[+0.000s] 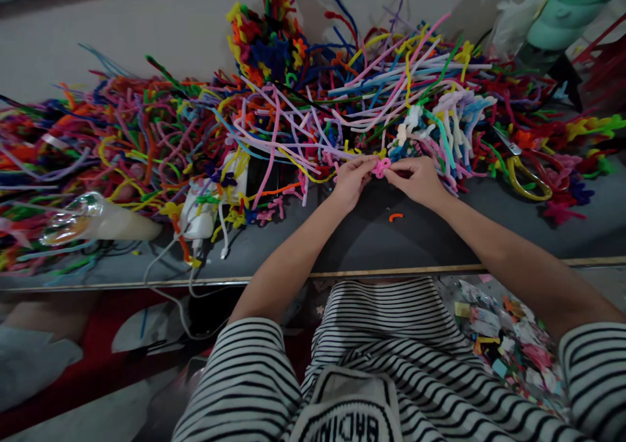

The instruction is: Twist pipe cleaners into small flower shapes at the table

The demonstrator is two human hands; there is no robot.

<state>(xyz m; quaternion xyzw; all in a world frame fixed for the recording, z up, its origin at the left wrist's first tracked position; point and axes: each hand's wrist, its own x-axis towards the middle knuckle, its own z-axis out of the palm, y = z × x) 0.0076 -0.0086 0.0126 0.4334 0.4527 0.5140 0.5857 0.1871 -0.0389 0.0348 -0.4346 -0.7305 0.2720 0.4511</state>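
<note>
A small pink looped pipe-cleaner piece [381, 167] is pinched between both hands above the dark table. On its left side, my left hand [356, 178] grips it with thumb and index finger. My right hand [415, 177] has closed its fingertips on the right side of the same piece. Just beyond the hands lies a dense pile of coloured pipe cleaners [293, 126]. A short orange bit [396, 218] rests on the table below my right hand.
Scissors with yellow handles [528, 180] lie at the right. On the left are a clear-topped bottle [122, 221] and a white charger [197, 214] with cables. The table's front edge [391, 271] runs before the striped shirt. A mint-green head-shaped object [557, 21] stands at back right.
</note>
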